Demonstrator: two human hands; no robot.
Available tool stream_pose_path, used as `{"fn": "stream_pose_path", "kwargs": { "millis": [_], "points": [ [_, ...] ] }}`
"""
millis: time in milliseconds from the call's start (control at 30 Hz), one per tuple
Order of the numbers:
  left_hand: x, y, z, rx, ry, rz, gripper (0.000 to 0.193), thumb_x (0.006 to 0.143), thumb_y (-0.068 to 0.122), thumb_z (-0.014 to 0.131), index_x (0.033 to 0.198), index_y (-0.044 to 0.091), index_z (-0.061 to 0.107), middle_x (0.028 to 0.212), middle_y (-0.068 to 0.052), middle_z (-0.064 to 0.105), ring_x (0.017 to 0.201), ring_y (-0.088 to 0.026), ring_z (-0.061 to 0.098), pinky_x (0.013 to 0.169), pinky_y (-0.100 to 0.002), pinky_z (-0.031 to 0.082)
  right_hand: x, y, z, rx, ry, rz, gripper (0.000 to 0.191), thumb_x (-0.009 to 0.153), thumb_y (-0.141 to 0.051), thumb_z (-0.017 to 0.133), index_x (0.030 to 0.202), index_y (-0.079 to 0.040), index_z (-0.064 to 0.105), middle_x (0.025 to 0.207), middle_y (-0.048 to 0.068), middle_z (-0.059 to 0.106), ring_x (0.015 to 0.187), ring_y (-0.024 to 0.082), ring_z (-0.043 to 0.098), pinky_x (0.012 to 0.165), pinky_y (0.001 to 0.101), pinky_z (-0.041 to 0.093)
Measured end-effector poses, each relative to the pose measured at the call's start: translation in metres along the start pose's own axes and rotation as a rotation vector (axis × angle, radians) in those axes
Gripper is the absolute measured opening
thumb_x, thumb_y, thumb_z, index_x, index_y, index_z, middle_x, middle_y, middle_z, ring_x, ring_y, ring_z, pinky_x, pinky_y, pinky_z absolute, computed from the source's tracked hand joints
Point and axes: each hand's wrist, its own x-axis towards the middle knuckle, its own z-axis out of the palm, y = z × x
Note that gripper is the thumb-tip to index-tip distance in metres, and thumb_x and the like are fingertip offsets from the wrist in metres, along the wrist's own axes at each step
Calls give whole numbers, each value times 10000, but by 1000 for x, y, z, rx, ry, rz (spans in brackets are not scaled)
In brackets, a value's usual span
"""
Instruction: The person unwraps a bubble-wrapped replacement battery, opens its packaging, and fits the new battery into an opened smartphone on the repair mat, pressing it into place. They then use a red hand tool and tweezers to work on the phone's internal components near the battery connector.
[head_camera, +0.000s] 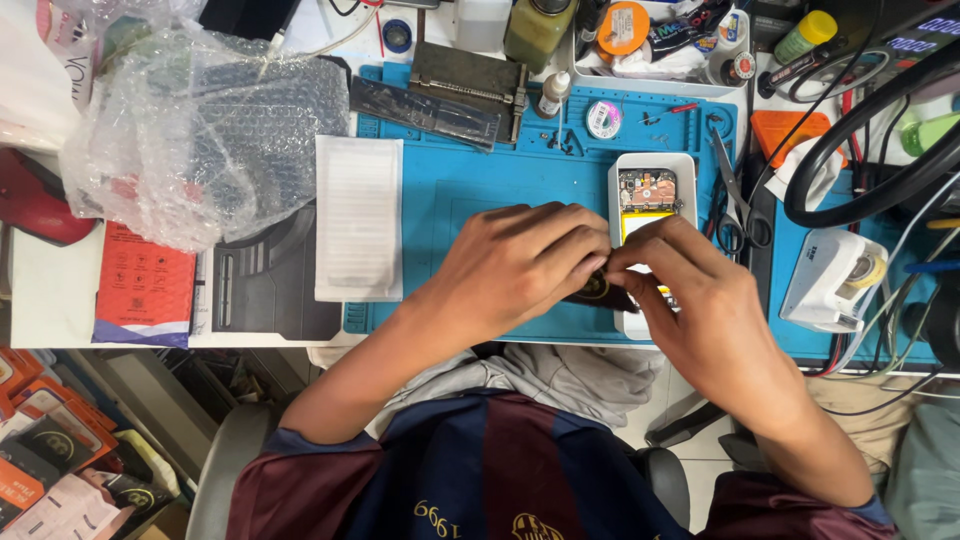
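I have both hands together over the opened phone (652, 200), which lies face down on the blue work mat (480, 190) with its back off, so the circuit board at the far end and the yellow battery below it show. My left hand (515, 265) and my right hand (690, 300) meet at a small dark part (598, 290) with a gold ring on it, just over the near half of the phone. The fingers of both hands are pinched narrow on that part, thumbs and forefingers close, I judge because it is thin and needs a grip from both sides. The phone sits square to me, close to the near edge of the mat, where my wrists can rest.

Left of my hands a white ribbed pad (359, 217) lies on the mat's left edge, well apart from the phone. Farther left is a heap of bubble wrap (200, 120) and a red and black packet (145, 285). At the far side of the mat lie a dark metal frame (468, 78) and a small white bottle (550, 93). Scissors (735, 195) lie just right of the phone, and a white tape dispenser (832, 280) stands farther right among cables. The bench is crowded; boxes sit on the floor at near left.
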Motion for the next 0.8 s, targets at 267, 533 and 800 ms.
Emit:
{"fn": "stream_pose_path", "kwargs": {
  "millis": [267,533,800],
  "points": [
    [-3,1,-3,-73,16,-54,103,968,124,750,1014,61,683,1077,-7,692,907,-212,712,757,-353,576,5,2,-2,41,15,-58,168,880,47,744,1019,-16,674,991,111,642,874,289,694,724,379,540],
    [-2,0,0,-71,25,-73,107,962,138,757,993,62,689,1060,-6,704,886,-212,715,747,-353,574,-2,7,9,-64,-18,-56,195,893,110,649,1057,10,614,1005,144,588,859,359,667,675,426,521],
    [-2,-3,-5,-16,14,-90,113,957,154,758,980,72,683,1023,11,702,784,-209,681,695,-352,536,-6,31,31,-128,83,-195,247,874,153,639,1068,6,599,1032,138,587,897,338,667,724,420,545]
  ]
}}
